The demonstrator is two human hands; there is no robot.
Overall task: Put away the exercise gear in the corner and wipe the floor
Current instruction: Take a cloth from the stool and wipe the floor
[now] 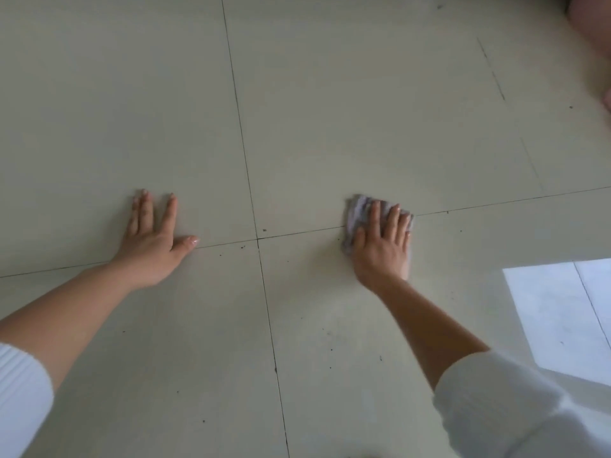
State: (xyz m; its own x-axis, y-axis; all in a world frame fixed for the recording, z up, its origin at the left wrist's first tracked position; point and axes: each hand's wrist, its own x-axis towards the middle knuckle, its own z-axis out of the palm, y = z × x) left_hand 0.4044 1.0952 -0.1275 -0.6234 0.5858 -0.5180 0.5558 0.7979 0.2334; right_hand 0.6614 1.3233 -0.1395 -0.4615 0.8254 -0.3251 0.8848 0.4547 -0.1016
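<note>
The person leans over a pale tiled floor (pixel 363 94), both arms reaching forward. The left hand (pixel 155 246) lies flat on a tile, palm down, fingers straight and spread, the thumb stretched out to the side along a dark joint line (pixel 297 233); it holds nothing. The right hand (pixel 383 249) presses a small grey cloth (pixel 358 208) against the floor, fingers straight and laid over the top of it, not curled round it. The cloth sits right on the same joint line, well to the right of where four tiles meet (pixel 258 239), and sticks out past the fingertips and the thumb side. Small dark specks (pixel 243 247) dot the tiles between and below the hands. White sleeves (pixel 496 401) are pushed up both forearms. A bright patch of light (pixel 562 319) falls on the floor at the lower right. A blurred pinkish shape (pixel 591 31) shows in the upper right corner; what it is cannot be told.
</note>
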